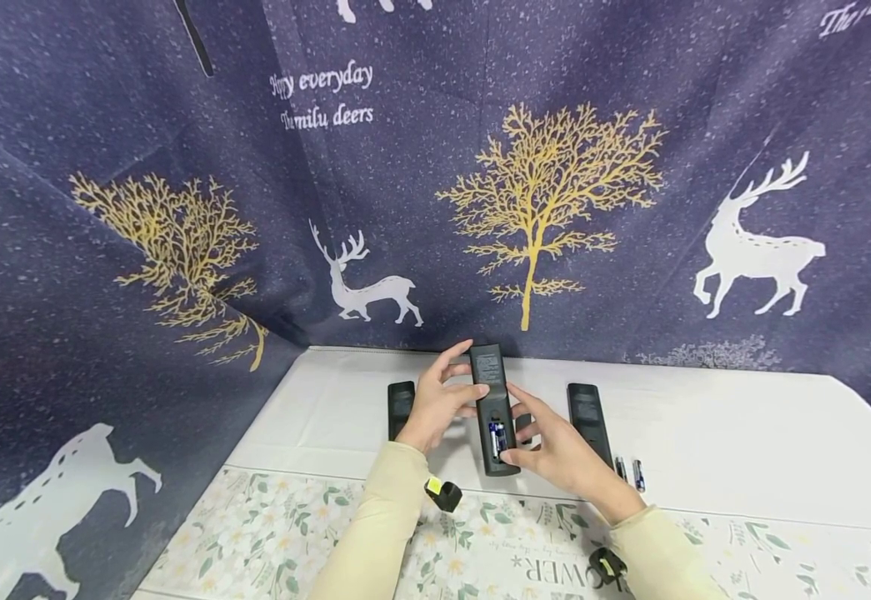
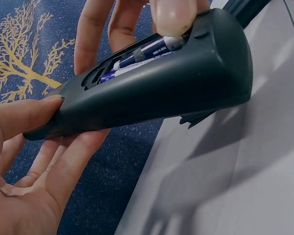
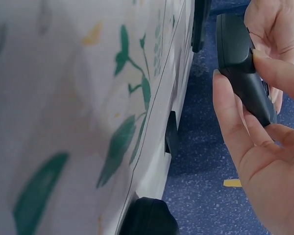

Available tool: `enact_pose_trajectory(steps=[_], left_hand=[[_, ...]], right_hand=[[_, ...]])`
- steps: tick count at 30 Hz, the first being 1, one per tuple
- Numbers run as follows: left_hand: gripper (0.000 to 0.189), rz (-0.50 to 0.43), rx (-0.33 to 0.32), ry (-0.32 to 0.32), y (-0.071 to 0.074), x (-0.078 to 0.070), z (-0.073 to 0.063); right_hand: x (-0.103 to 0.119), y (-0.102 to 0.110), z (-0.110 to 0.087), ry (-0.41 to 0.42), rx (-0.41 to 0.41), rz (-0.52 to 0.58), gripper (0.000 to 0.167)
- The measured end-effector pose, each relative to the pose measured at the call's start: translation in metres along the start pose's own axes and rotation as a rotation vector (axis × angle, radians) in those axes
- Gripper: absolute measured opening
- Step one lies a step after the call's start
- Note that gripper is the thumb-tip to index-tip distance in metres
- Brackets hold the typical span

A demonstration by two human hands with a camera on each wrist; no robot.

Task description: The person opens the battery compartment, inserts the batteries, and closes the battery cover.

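Observation:
A black remote control (image 1: 489, 367) is held up between both hands, its back toward me and its battery compartment uncovered. Two blue-and-silver batteries (image 2: 142, 56) lie side by side in that compartment. My left hand (image 1: 438, 404) grips the remote's upper part, thumb across the back and fingers behind. From the other side, my right hand (image 1: 555, 446) holds the lower part. Its thumb (image 2: 174, 17) presses at the end of a battery near the remote's bottom. In the right wrist view the same remote (image 3: 235, 46) shows from its end, with the compartment mostly hidden.
Another black remote (image 1: 401, 402) lies to the left, and one more (image 1: 587, 408) to the right. Two loose batteries (image 1: 638, 475) lie beside the right one. A dark object (image 1: 524, 427) shows partly behind my right fingers. A deer-print cloth (image 1: 555, 67) hangs behind the white table (image 1: 743, 433).

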State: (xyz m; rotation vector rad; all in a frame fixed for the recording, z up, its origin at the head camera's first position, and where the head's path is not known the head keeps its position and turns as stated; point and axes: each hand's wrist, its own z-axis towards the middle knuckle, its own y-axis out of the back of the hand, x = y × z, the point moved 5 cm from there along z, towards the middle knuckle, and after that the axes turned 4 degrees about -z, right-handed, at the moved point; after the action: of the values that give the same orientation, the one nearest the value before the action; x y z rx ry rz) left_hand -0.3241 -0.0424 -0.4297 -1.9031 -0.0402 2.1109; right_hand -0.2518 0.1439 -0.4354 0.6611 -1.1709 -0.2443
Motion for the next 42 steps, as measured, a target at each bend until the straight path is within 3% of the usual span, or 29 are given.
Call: enact_pose_trajectory(steps=[35, 42], left_hand=[[0.077, 0.010, 0.009, 0.015, -0.0035, -0.0015, -0.0021], [0.078, 0.002, 0.009, 0.015, -0.0030, -0.0020, -0.0011]], right_hand=[[-0.0002, -0.0014, 0.0027, -0.057, 0.002, -0.001, 0.097], [0.0022, 0.0069, 0.0028, -0.023, -0.011, -0.053, 0.080]])
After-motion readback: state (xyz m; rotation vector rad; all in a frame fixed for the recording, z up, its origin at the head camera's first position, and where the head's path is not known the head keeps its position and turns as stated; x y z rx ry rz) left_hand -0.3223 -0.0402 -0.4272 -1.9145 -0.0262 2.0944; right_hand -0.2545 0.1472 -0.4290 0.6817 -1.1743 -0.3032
